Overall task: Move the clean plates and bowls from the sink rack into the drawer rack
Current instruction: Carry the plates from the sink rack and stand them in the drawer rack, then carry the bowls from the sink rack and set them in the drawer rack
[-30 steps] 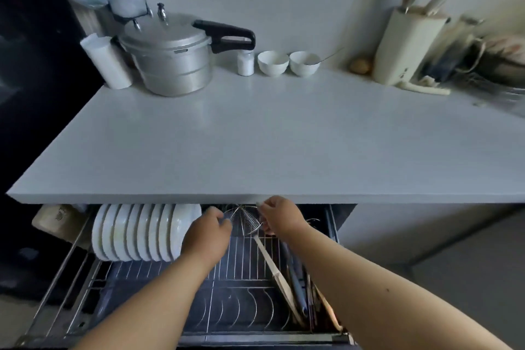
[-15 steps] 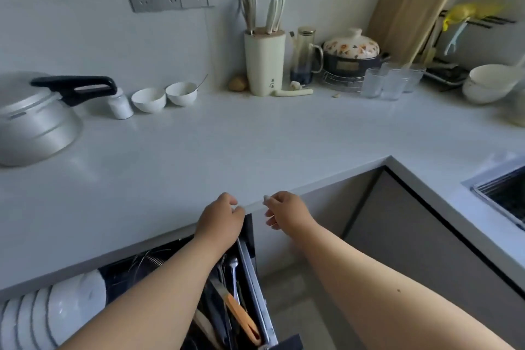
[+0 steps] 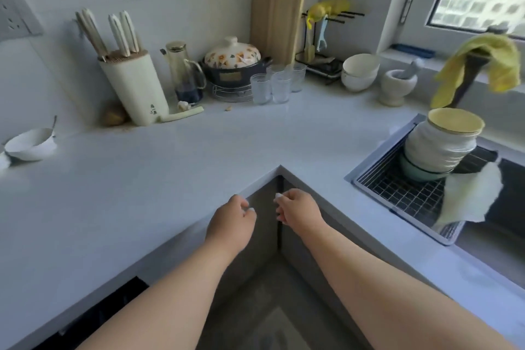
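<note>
- Bowls (image 3: 441,148) sit stacked upside down in the sink rack (image 3: 397,193) at the right, white ones over a pale green one at the bottom, with a yellowish round base topmost
- Sink rack is a wire grid set into the desk (image 3: 170,179); a white cloth (image 3: 468,196) lies over its near right part, just beside the stack
- Left hand (image 3: 231,219) hangs in front of the desk's inner corner, fingers loosely curled, holding nothing
- Right hand (image 3: 298,212) is just beside it, apart from it, fingers also loosely curled and empty
- Both hands are well apart from the bowls
- A dark opening under the desk edge at lower left may be the drawer; its rack cannot be seen
- Along the wall stand a knife block (image 3: 136,88), a glass jug (image 3: 186,74), a flowered pot (image 3: 234,62), glasses (image 3: 277,82) and a cutting board (image 3: 277,14)
- Two more white bowls are nested near a mortar (image 3: 396,85); a yellow cloth (image 3: 483,62) hangs over the tap
- A small white bowl (image 3: 29,145) with a spoon sits at far left
</note>
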The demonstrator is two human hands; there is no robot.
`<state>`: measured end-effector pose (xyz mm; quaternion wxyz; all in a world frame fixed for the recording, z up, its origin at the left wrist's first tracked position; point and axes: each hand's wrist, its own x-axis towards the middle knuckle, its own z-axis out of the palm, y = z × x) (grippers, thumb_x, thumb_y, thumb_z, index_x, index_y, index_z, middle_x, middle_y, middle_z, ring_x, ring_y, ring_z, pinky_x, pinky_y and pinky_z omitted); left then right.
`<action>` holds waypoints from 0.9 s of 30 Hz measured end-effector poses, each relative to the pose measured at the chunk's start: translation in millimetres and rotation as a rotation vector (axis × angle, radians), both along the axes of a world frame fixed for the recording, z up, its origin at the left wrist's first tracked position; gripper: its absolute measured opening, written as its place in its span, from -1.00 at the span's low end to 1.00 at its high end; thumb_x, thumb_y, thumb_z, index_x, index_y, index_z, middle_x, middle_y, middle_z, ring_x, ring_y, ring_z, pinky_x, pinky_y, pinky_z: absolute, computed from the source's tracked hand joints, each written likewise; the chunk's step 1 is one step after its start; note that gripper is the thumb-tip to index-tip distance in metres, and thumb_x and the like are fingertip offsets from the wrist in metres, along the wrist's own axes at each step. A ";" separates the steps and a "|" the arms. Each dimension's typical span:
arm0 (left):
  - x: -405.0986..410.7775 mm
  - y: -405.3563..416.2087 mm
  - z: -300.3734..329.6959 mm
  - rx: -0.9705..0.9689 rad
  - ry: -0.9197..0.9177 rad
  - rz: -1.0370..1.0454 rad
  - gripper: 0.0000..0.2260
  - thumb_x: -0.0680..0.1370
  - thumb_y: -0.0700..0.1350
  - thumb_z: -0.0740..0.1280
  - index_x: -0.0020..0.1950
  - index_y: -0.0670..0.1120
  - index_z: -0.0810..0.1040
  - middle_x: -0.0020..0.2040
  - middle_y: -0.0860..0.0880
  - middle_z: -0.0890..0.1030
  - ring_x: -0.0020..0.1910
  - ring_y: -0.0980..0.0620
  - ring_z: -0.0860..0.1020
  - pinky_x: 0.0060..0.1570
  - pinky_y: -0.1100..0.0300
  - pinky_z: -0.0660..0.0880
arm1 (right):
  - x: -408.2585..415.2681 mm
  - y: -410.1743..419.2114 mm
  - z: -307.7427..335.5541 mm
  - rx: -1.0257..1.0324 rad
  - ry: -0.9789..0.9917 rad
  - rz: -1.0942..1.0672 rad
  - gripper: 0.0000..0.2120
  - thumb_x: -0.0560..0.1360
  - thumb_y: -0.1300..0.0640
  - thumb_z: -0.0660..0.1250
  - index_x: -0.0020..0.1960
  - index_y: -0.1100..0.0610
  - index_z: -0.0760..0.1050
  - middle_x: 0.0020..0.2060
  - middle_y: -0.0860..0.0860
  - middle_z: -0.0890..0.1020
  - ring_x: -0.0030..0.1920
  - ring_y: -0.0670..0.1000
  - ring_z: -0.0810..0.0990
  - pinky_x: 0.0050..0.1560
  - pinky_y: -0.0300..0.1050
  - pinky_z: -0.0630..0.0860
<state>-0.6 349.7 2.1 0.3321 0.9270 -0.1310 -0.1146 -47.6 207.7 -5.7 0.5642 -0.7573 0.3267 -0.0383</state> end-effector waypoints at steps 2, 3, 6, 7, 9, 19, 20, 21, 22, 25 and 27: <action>-1.3 -28.2 0.4 0.003 -0.005 -0.046 -0.79 0.60 0.00 0.20 0.19 -0.03 0.46 0.05 0.00 0.58 0.00 0.00 0.55 -0.01 0.12 0.50 | -3.0 -29.7 -1.2 0.005 0.002 -0.064 -0.77 0.59 0.02 0.24 -0.08 0.15 0.55 -0.31 0.01 0.62 -0.26 0.01 0.61 0.02 0.06 0.62; -1.4 -40.7 0.5 0.003 -0.002 -0.065 -0.80 0.60 0.00 0.20 0.18 -0.03 0.46 0.03 0.01 0.57 0.01 0.00 0.54 0.02 0.11 0.51 | -4.4 -43.6 -2.3 0.006 0.004 -0.092 -0.78 0.58 0.03 0.24 -0.09 0.15 0.55 -0.30 0.02 0.62 -0.24 0.02 0.62 0.02 0.06 0.62; 0.1 -74.7 1.7 0.003 0.005 -0.115 -0.81 0.61 -0.01 0.19 0.16 -0.03 0.46 -0.03 0.05 0.55 0.00 0.01 0.52 0.05 0.10 0.50 | -13.0 -80.6 -3.8 -0.028 0.005 -0.163 -0.77 0.57 0.04 0.23 -0.07 0.18 0.56 -0.31 0.04 0.63 -0.25 0.06 0.61 -0.09 0.03 0.58; 0.1 -84.6 2.2 0.006 0.006 -0.133 -0.82 0.61 -0.02 0.19 0.16 -0.03 0.46 -0.05 0.07 0.54 -0.01 0.02 0.52 0.03 0.12 0.48 | -16.4 -91.2 -3.9 -0.038 0.004 -0.185 -0.76 0.57 0.04 0.23 -0.06 0.19 0.56 -0.29 0.06 0.64 -0.23 0.08 0.62 -0.09 0.04 0.58; -1.4 -101.7 2.8 0.022 0.005 -0.181 -0.82 0.60 -0.01 0.19 0.15 -0.03 0.46 -0.09 0.11 0.53 -0.03 0.04 0.52 0.02 0.12 0.48 | -24.6 -109.0 -4.2 -0.017 -0.008 -0.236 -0.77 0.58 0.06 0.23 -0.05 0.20 0.57 -0.26 0.05 0.64 -0.21 0.07 0.62 -0.05 0.03 0.58; -5.7 -176.6 1.9 0.046 0.066 -0.372 -0.74 0.57 -0.07 0.15 0.25 -0.02 0.43 -0.01 -0.01 0.58 -0.09 0.05 0.53 -0.14 0.17 0.44 | -65.3 -171.6 -8.1 -0.016 0.044 -0.401 -0.78 0.57 0.07 0.21 -0.08 0.21 0.52 -0.25 0.06 0.62 -0.27 -0.02 0.62 -0.02 0.05 0.59; -6.8 -183.1 1.2 0.046 0.067 -0.390 -0.74 0.57 -0.07 0.14 0.25 -0.03 0.42 -0.05 0.01 0.57 -0.12 0.06 0.52 -0.18 0.17 0.44 | -68.4 -176.4 -6.8 -0.011 0.048 -0.411 -0.76 0.57 0.07 0.21 -0.07 0.23 0.52 -0.26 0.07 0.60 -0.28 -0.01 0.61 -0.01 0.07 0.59; -7.6 -189.5 0.7 0.050 0.065 -0.407 -0.74 0.57 -0.08 0.14 0.24 -0.03 0.42 -0.09 0.02 0.56 -0.15 0.08 0.52 -0.22 0.19 0.42 | -70.3 -182.1 -7.3 -0.009 0.047 -0.425 -0.76 0.58 0.07 0.21 -0.05 0.23 0.53 -0.27 0.07 0.60 -0.28 0.01 0.60 -0.03 0.06 0.59; -7.8 -195.7 0.7 0.055 0.060 -0.424 -0.74 0.57 -0.09 0.14 0.24 -0.03 0.42 -0.12 0.03 0.55 -0.17 0.09 0.51 -0.24 0.20 0.42 | -72.0 -187.4 -6.0 -0.007 0.054 -0.440 -0.76 0.58 0.07 0.21 -0.05 0.22 0.54 -0.28 0.06 0.60 -0.28 0.03 0.59 -0.07 0.04 0.59; -3.2 -214.6 0.2 0.056 0.041 -0.472 -0.76 0.58 -0.10 0.13 0.23 -0.05 0.42 -0.11 0.01 0.54 -0.14 0.08 0.51 -0.20 0.19 0.45 | -71.6 -211.8 0.7 -0.003 0.029 -0.517 -0.78 0.58 0.08 0.21 -0.06 0.19 0.55 -0.29 0.07 0.62 -0.24 0.07 0.60 -0.10 0.03 0.59; 1.7 -225.9 0.0 0.047 0.039 -0.495 -0.79 0.59 -0.09 0.14 0.19 -0.06 0.43 -0.10 0.02 0.54 -0.14 0.07 0.51 -0.21 0.19 0.44 | -68.7 -234.1 8.8 -0.002 0.018 -0.583 -0.84 0.60 0.07 0.21 -0.06 0.12 0.51 -0.28 0.05 0.61 -0.26 0.02 0.61 -0.09 0.01 0.60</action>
